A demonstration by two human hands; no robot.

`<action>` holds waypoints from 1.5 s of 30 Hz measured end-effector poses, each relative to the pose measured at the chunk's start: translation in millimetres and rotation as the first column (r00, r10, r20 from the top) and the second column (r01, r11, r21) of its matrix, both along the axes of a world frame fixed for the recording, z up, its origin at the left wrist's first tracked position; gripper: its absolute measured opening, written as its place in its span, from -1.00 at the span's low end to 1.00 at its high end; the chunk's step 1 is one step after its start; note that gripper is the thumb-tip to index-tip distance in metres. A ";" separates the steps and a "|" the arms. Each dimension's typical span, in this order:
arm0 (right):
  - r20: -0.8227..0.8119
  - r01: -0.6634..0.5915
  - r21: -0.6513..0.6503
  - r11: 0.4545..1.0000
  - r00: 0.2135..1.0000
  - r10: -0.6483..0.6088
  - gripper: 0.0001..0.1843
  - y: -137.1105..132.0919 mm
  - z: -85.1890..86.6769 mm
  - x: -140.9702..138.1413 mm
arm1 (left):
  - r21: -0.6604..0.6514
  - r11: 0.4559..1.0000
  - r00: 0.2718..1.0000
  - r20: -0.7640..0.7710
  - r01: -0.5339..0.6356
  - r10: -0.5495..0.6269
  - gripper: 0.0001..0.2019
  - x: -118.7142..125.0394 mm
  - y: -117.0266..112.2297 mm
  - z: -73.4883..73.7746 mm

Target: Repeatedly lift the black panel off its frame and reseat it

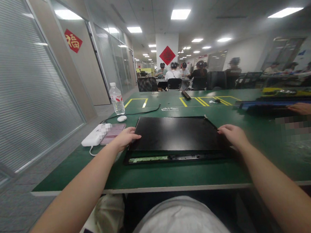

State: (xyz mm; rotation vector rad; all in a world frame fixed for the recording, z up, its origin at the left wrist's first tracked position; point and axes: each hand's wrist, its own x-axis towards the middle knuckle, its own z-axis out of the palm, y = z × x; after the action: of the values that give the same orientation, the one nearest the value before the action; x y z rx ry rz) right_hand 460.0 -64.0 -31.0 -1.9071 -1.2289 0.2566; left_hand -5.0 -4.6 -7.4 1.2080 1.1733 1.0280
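Observation:
A flat black panel lies on the green table in front of me, resting over a black frame whose near strip shows a green circuit board. My left hand grips the panel's left edge, fingers curled over it. My right hand holds the panel's right edge, fingers bent around it. Both forearms reach in from the near side.
A white power bank, a phone, a white mouse and a water bottle sit at the left. A black cable runs behind. Another person's hand rests at the right. Several seated people work far behind.

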 end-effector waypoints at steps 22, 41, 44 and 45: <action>0.045 0.015 -0.005 1.000 0.999 -0.015 -0.75 2.2 -2.6 3.8 | -0.003 0.997 0.995 -0.051 -0.082 0.081 -0.58 2.2 -2.5 3.5; 0.027 0.015 -0.028 0.999 1.000 -0.014 -0.74 2.2 -2.3 4.6 | 0.180 0.977 0.968 -0.203 -0.113 0.150 -0.51 -6.9 7.1 -2.4; 0.024 0.007 -0.025 1.000 1.000 -0.006 -0.74 2.7 -3.2 6.3 | 0.213 0.972 0.938 -0.307 -0.097 0.161 -0.64 -5.5 4.3 -1.1; 0.029 0.004 -0.019 1.000 1.000 -0.003 -0.74 2.9 -3.6 6.8 | 0.212 0.973 0.926 -0.341 -0.092 0.162 -0.67 -4.7 3.1 -0.5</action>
State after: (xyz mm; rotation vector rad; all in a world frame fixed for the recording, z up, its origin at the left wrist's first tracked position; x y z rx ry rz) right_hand 466.8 -61.2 -34.5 -1.9353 -1.2461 0.2401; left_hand -9.8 -1.5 -7.9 1.5343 1.4761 1.0652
